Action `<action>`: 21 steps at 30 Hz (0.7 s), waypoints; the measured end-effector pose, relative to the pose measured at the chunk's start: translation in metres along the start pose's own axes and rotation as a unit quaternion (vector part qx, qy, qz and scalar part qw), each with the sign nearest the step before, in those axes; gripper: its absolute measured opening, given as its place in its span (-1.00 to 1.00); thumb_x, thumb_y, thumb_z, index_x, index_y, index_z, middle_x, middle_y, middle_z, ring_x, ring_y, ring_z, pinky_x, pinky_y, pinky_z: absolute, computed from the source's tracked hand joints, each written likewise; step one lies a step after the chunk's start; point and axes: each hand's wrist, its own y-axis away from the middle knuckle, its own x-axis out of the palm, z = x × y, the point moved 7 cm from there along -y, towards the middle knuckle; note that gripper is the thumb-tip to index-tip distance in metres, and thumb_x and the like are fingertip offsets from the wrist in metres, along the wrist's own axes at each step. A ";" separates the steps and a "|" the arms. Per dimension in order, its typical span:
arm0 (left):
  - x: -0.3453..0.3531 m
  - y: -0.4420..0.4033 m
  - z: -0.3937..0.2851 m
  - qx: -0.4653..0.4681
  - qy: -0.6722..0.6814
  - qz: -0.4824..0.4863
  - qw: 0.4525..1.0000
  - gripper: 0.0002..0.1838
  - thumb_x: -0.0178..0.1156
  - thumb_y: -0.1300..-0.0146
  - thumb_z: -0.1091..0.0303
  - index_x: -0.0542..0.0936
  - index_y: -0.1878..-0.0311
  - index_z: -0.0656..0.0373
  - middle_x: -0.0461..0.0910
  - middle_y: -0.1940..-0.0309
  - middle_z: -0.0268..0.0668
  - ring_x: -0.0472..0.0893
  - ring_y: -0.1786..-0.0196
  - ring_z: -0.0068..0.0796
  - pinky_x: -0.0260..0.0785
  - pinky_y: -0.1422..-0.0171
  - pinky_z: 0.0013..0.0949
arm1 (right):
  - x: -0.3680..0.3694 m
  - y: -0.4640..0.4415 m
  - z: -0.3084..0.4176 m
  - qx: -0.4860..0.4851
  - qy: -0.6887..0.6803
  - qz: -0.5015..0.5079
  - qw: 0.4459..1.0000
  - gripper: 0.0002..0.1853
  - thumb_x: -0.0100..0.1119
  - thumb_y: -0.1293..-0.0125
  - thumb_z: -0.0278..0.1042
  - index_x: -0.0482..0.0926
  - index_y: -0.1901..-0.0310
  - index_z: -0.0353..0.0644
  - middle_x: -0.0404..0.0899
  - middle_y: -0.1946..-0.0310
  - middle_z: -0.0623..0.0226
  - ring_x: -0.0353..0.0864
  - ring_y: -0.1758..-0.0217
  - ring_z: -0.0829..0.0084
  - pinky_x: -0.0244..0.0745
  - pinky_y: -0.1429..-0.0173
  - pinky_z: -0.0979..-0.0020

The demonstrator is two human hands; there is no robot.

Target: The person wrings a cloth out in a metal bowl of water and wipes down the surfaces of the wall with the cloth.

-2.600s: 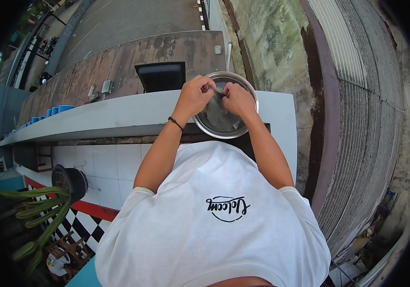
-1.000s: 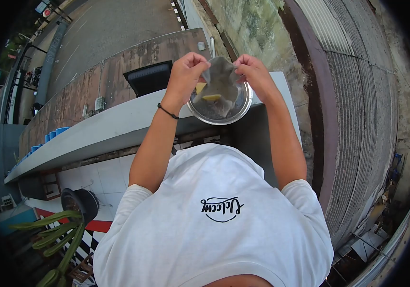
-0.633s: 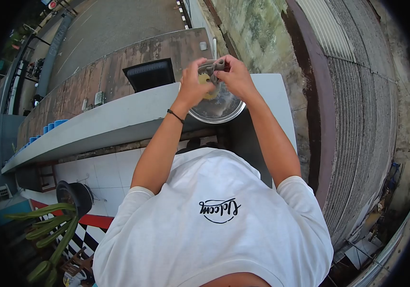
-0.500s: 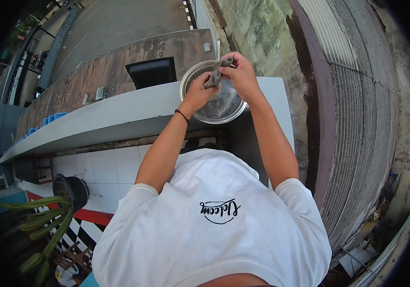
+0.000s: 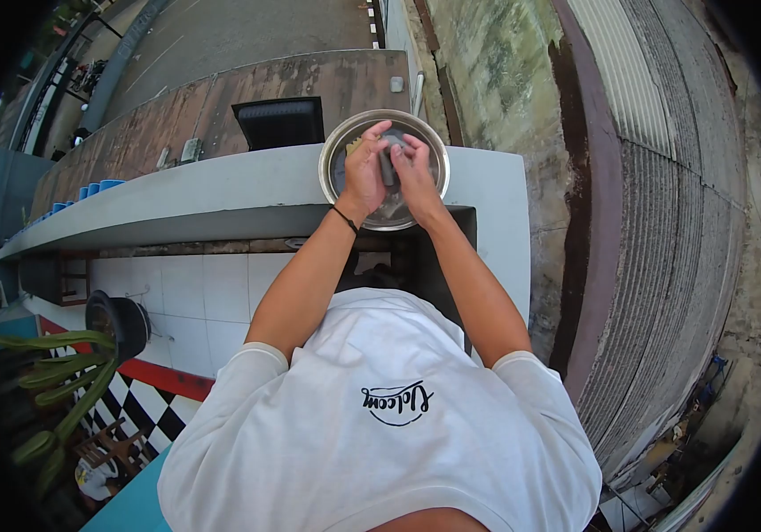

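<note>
A round metal basin (image 5: 324, 168) sits on the ledge, with what looks like water in it. Inside its rim, my left hand (image 5: 364, 177) and my right hand (image 5: 415, 182) come close together, fingers curled inward. Between them they hold a wet-looking grey cloth (image 5: 388, 168), partly covered by the fingers. Something yellowish (image 5: 354, 145) shows beside my left fingers, and I cannot make out what it is.
The basin rests on a pale grey ledge (image 5: 496, 191). Beyond it are a black object (image 5: 278, 124) and a weathered brown surface (image 5: 345, 80). Corrugated roofing (image 5: 655, 257) lies to the right below. A potted plant (image 5: 119, 324) stands at lower left.
The twisted grey cloth has come down, now bunched between my hands. My right hand has moved left and toward me, closer to my left. The view has shifted slightly.
</note>
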 end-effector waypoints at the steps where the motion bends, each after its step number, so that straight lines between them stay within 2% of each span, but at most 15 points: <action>1: 0.000 -0.002 0.005 -0.014 -0.007 0.024 1.000 -0.48 0.01 -0.25 0.19 0.43 -0.26 0.17 0.50 -0.04 -0.28 0.46 -0.15 -0.33 0.21 -0.35 -0.27 | 0.005 -0.004 -0.007 0.010 0.009 0.016 1.000 -0.30 0.15 -0.40 0.09 0.15 -0.28 -0.30 0.42 -0.10 0.01 0.50 -0.09 0.40 0.38 -0.20 0.39; 2: 0.001 -0.005 0.010 -0.027 -0.013 0.050 0.998 -0.50 0.05 -0.28 0.17 0.45 -0.24 0.17 0.49 -0.05 -0.27 0.45 -0.16 -0.35 0.21 -0.34 -0.29 | 0.012 -0.006 0.007 -0.088 -0.002 -0.006 0.996 -0.35 0.14 -0.40 0.13 0.26 -0.22 -0.28 0.51 0.01 0.10 0.57 0.02 0.44 0.48 -0.02 0.39; 3: 0.002 -0.009 0.014 -0.039 -0.017 0.075 0.996 -0.53 0.08 -0.30 0.15 0.46 -0.22 0.16 0.48 -0.06 -0.26 0.45 -0.16 -0.37 0.22 -0.33 -0.31 | 0.013 -0.006 0.002 -0.037 -0.052 0.026 0.998 -0.37 0.16 -0.38 0.13 0.31 -0.17 -0.28 0.53 0.09 0.15 0.57 0.12 0.46 0.48 0.09 0.41; 4: -0.009 -0.011 0.008 -0.017 -0.209 0.079 0.975 -0.43 0.04 -0.24 0.25 0.41 -0.33 0.21 0.37 -0.27 -0.23 0.31 -0.35 -0.32 0.09 -0.46 -0.27 | 0.013 -0.004 -0.001 0.014 -0.101 0.060 0.993 -0.39 0.19 -0.36 0.13 0.35 -0.12 -0.28 0.55 0.17 0.20 0.57 0.21 0.49 0.47 0.20 0.42; 5: -0.009 -0.011 -0.008 0.064 -0.327 0.085 0.939 -0.40 0.08 -0.19 0.27 0.41 -0.34 0.21 0.37 -0.28 -0.21 0.31 -0.36 -0.29 0.08 -0.47 -0.27 | 0.016 0.002 0.001 0.066 -0.151 0.093 0.982 -0.41 0.22 -0.34 0.12 0.40 -0.07 -0.29 0.57 0.25 0.26 0.58 0.30 0.51 0.46 0.31 0.44; 7: -0.004 -0.008 -0.035 0.216 -0.542 0.093 0.807 -0.32 0.16 -0.10 0.30 0.39 -0.35 0.21 0.37 -0.30 -0.19 0.31 -0.36 -0.24 0.07 -0.48 -0.26 | 0.009 -0.004 -0.027 0.190 -0.199 0.082 0.958 -0.54 0.30 -0.28 -0.04 0.45 0.06 -0.28 0.54 0.39 0.35 0.49 0.46 0.55 0.33 0.46 0.48; 8: 0.008 -0.005 -0.044 0.234 -0.560 0.136 0.783 -0.19 0.24 0.09 0.45 0.37 -0.37 0.17 0.37 -0.30 -0.16 0.29 -0.40 -0.16 0.04 -0.52 -0.22 | 0.007 -0.007 -0.042 0.251 -0.222 0.075 0.939 -0.61 0.34 -0.25 -0.13 0.48 0.12 -0.28 0.52 0.46 0.40 0.44 0.55 0.57 0.26 0.54 0.49; 11: 0.044 0.006 -0.038 0.273 -0.756 0.278 0.526 -0.07 0.27 0.22 0.56 0.33 -0.40 0.11 0.35 -0.32 -0.15 0.25 -0.43 -0.13 0.03 -0.53 -0.19 | 0.006 -0.019 -0.049 0.237 -0.097 0.157 0.954 -0.78 0.31 -0.16 -0.42 0.48 0.20 -0.14 0.41 0.50 0.45 0.29 0.62 0.63 0.10 0.58 0.53; 12: 0.049 0.010 -0.031 0.308 -0.761 0.329 0.467 -0.02 0.30 0.24 0.59 0.27 -0.43 0.12 0.34 -0.32 -0.11 0.24 -0.45 -0.11 0.06 -0.53 -0.21 | 0.001 -0.021 -0.050 0.263 -0.068 0.113 0.956 -0.73 0.27 -0.05 -0.57 0.48 0.20 -0.17 0.40 0.50 0.45 0.22 0.68 0.63 0.03 0.63 0.54; 15: 0.035 0.001 -0.015 0.250 -0.770 0.388 0.441 -0.01 0.32 0.22 0.56 0.23 -0.44 0.18 0.39 -0.24 -0.09 0.34 -0.35 -0.12 0.17 -0.43 -0.25 | 0.006 -0.021 -0.009 0.170 -0.014 0.217 0.961 -0.69 0.33 0.00 -0.56 0.47 0.19 -0.18 0.34 0.55 0.46 0.22 0.70 0.65 0.02 0.65 0.51; 18: 0.034 -0.004 -0.016 0.236 -0.795 0.394 0.396 -0.13 0.33 0.15 0.51 0.28 -0.36 0.24 0.44 -0.11 -0.12 0.43 -0.18 -0.13 0.28 -0.27 -0.23 | 0.003 -0.031 -0.021 0.169 0.060 0.213 0.960 -0.55 0.36 0.11 -0.49 0.54 0.09 -0.27 0.55 0.45 0.41 0.48 0.54 0.49 0.35 0.50 0.40; 21: 0.020 -0.013 -0.013 0.301 -0.777 0.366 0.415 -0.28 0.34 0.08 0.42 0.36 -0.24 0.24 0.45 0.03 -0.18 0.46 -0.04 -0.17 0.31 -0.13 -0.21 | 0.007 -0.046 -0.028 -0.009 0.211 0.160 0.964 -0.52 0.41 0.13 -0.39 0.59 0.09 -0.31 0.68 0.33 0.18 0.67 0.31 0.20 0.54 0.21 0.28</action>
